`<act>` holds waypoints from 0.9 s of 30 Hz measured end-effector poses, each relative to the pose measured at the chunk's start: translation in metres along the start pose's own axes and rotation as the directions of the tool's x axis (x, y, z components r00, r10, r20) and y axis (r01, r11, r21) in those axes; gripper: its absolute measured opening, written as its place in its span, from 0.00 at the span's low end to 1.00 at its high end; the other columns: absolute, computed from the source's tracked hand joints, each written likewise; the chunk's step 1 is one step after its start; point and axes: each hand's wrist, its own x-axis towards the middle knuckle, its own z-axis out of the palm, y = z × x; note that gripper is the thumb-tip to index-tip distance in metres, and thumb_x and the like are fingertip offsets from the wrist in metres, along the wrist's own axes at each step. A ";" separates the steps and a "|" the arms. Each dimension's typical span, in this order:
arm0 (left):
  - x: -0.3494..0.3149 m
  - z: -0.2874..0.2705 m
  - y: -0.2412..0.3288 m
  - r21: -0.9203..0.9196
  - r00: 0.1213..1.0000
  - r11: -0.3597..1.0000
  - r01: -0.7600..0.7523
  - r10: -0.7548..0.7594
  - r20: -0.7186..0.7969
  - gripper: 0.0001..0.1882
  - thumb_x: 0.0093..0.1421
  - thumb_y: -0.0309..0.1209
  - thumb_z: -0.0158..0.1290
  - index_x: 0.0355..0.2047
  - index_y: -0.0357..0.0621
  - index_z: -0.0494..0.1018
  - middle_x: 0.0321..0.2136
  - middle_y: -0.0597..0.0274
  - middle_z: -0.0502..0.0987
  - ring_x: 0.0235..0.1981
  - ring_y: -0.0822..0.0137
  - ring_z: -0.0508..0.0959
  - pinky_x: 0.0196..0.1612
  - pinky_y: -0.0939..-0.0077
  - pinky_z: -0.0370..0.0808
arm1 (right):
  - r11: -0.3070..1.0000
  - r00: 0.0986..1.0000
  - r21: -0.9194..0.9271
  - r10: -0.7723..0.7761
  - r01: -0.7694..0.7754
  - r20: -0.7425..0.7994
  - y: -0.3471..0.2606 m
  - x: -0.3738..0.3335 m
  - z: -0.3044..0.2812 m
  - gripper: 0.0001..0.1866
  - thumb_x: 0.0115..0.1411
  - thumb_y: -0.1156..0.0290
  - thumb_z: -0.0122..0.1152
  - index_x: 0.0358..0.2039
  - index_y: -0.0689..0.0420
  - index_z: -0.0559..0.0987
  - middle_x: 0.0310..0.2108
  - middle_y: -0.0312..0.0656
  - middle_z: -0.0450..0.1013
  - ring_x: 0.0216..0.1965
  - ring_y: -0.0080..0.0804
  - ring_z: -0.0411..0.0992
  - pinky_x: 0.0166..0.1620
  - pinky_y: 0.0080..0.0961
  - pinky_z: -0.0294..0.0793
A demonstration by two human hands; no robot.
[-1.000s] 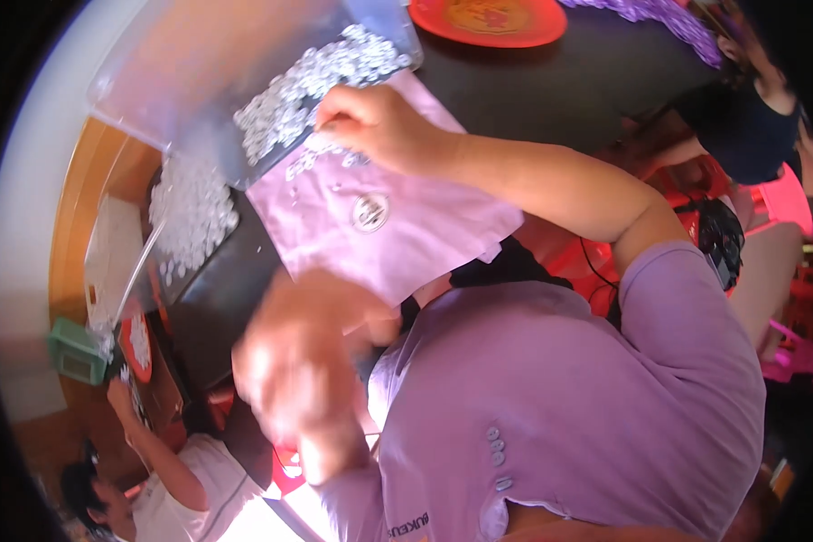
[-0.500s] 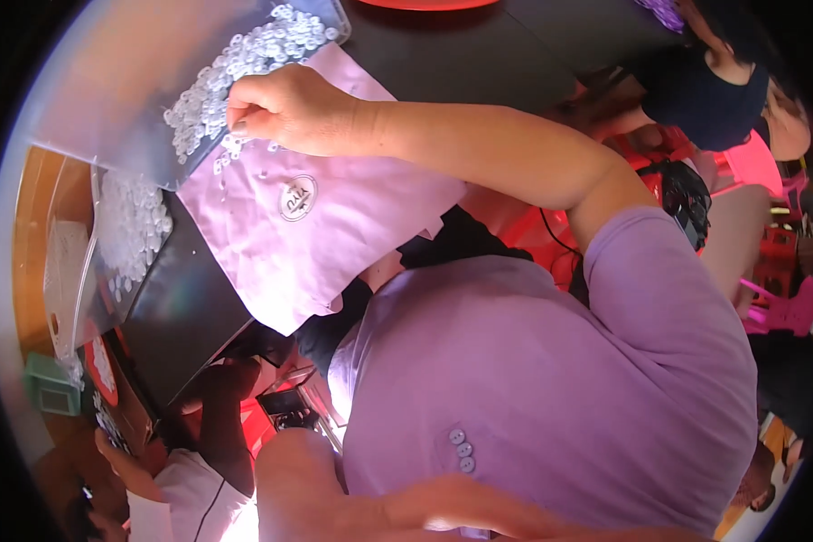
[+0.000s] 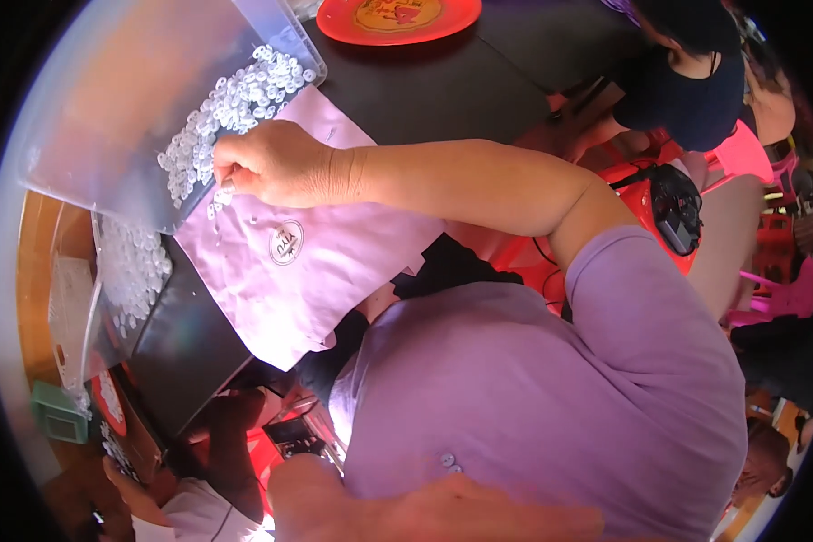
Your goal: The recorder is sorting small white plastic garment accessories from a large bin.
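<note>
My right hand [image 3: 266,167] reaches in over a pink cloth [image 3: 271,298] with a round dark print. Thumb and fingers are pinched together at the near edge of a pile of small white ring-shaped pieces [image 3: 235,99]. What they grip is hidden behind the fingertips. A few loose white rings [image 3: 217,206] lie on the cloth just below them. The pile sits at the near side of a clear plastic box [image 3: 135,126]. Blurred bare skin, which seems to be my left hand [image 3: 461,510] close to the camera, crosses the lower edge; its fingers cannot be made out.
Left of the cloth, a clear container holds more white pieces [image 3: 134,266]. A red plate [image 3: 397,20] stands on the dark table [image 3: 425,90]. A green box [image 3: 60,411] is at far left. Other people sit at lower left and upper right. A black object [image 3: 677,212] rests on red.
The view has tilted, so the table and hand sit lower and more of the red plate shows. My right hand stays pinched at the pile's edge. The blurred skin below has shifted.
</note>
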 end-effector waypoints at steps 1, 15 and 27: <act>-0.001 0.003 0.003 -0.003 1.000 1.000 0.006 -0.006 0.030 0.11 0.63 0.31 0.47 0.23 0.50 0.63 0.25 0.64 0.71 0.27 0.55 0.75 0.32 0.70 0.74 | 1.000 1.000 0.009 -0.017 0.017 -0.002 -0.003 0.003 0.001 0.04 0.54 0.70 0.54 0.28 0.55 0.77 0.26 0.40 0.77 0.32 0.40 0.76 0.37 0.36 0.73; 0.039 -0.073 0.013 -0.018 0.819 0.978 -0.207 0.183 0.543 0.13 0.66 0.37 0.40 0.34 0.44 0.72 0.28 0.60 0.75 0.29 0.54 0.73 0.34 0.66 0.70 | 0.993 0.994 -0.041 -0.108 0.108 -0.013 0.002 0.004 0.015 0.02 0.53 0.71 0.58 0.28 0.52 0.75 0.23 0.39 0.75 0.26 0.39 0.75 0.30 0.34 0.72; 0.029 0.010 0.010 0.266 0.940 0.913 -0.310 0.337 -0.061 0.11 0.59 0.33 0.49 0.20 0.47 0.65 0.22 0.68 0.70 0.24 0.56 0.71 0.25 0.67 0.69 | 0.996 0.999 -0.080 -0.027 0.030 0.038 -0.001 0.003 -0.001 0.04 0.51 0.72 0.56 0.29 0.53 0.76 0.23 0.38 0.76 0.28 0.40 0.76 0.33 0.38 0.72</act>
